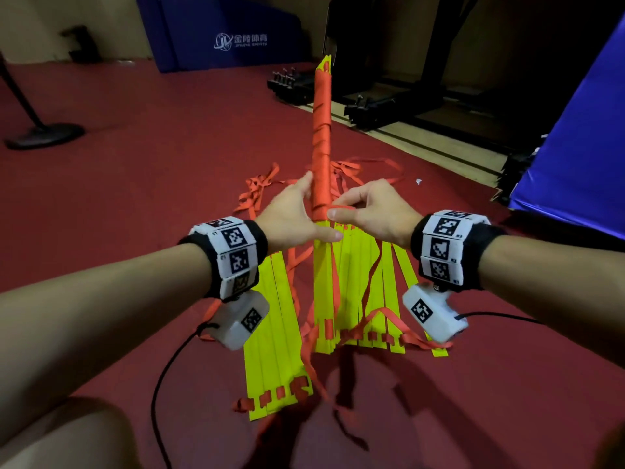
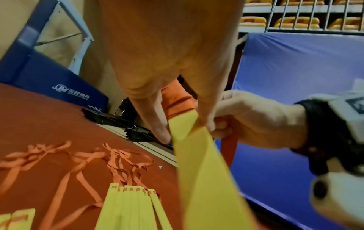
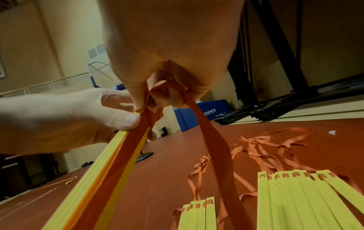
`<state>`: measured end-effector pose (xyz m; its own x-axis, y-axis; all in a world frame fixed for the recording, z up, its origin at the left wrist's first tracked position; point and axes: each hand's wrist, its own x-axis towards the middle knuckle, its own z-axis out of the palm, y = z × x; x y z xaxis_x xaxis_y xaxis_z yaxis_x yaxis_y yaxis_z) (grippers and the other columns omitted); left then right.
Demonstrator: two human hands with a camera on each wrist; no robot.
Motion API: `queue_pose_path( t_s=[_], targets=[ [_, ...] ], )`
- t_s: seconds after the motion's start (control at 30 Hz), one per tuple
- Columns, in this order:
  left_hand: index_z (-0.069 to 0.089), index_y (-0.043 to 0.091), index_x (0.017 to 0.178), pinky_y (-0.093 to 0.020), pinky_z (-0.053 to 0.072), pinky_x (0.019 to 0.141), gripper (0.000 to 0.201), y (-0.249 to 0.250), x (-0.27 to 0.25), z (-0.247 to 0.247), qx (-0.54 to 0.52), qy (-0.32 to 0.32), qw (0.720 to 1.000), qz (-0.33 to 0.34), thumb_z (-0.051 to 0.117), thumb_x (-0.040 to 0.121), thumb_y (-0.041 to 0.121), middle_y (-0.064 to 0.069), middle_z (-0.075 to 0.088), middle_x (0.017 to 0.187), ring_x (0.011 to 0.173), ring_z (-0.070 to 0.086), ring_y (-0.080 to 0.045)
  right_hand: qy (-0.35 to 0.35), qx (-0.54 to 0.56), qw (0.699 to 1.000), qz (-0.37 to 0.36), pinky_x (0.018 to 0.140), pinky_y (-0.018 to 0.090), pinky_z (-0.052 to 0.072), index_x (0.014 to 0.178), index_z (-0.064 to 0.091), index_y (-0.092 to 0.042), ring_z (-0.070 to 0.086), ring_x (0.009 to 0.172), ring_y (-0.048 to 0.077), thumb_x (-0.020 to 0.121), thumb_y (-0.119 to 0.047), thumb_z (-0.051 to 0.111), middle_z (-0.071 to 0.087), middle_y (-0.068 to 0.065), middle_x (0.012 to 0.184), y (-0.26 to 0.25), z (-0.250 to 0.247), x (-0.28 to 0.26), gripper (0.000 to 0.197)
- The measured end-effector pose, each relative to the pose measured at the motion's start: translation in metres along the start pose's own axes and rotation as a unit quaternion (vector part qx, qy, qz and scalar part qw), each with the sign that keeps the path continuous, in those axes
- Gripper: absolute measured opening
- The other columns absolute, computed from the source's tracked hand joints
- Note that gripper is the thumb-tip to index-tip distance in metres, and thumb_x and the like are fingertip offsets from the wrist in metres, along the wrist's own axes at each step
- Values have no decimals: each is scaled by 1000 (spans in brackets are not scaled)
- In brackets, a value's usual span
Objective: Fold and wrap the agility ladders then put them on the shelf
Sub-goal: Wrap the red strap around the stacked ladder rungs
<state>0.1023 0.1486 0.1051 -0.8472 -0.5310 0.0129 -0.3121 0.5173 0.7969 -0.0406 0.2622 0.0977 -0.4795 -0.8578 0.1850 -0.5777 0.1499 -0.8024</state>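
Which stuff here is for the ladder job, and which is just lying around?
For the job:
wrapped ladder bundle
orange strap
loose ladders on the floor
left hand, right hand

Just lying around:
blue mats
black round stand base
black metal frames

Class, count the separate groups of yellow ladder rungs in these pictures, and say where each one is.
3: the strap-wrapped bundle held in both hands, a left pile on the floor, a right pile on the floor. Overlapping rungs may hide more.
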Motion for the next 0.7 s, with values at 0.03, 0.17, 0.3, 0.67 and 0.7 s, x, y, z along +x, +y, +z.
queue_pose_path(
  t_s=[0.03,0.17,0.3,0.67,0.7],
  targets=[
    [-2,17,166,-34,57,77,132,0,2,2,-29,11,1000,-7,93,73,10,-6,48,154,107,72,-28,-12,5,1000,-4,66,15,42,98,80,-9,55,55,-9,87,-16,79,67,-18,63,-2,0,-1,13],
    [-2,15,165,-25,50,44,124,-4,8,7,-139,36,989,-27,77,76,-18,-4,48,152,45,59,-5,-56,56,996,28,53,21,35,105,79,-7,45,55,9,90,-14,76,63,1,65,-7,-3,1,17],
    [58,4,133,-26,48,46,66,-5,10,4,-184,47,982,-6,72,74,-23,-20,70,115,59,65,-14,-22,86,992,84,50,20,40,96,74,-7,52,48,4,83,-20,84,69,-3,62,-10,-3,12,21],
    [61,16,128,-62,53,101,65,-9,10,-8,-308,-4,949,-61,62,78,-25,-13,71,126,113,71,-36,-67,79,990,96,45,19,35,90,80,-15,46,50,6,80,-31,86,66,-2,66,-11,-8,13,19],
    [62,15,126,-59,54,101,58,-8,11,-9,-318,-10,946,-62,63,80,-19,-10,73,122,110,72,-31,-58,76,991,95,46,20,35,89,80,-15,45,50,6,79,-30,86,63,-2,66,-10,-7,13,19]
  ],
)
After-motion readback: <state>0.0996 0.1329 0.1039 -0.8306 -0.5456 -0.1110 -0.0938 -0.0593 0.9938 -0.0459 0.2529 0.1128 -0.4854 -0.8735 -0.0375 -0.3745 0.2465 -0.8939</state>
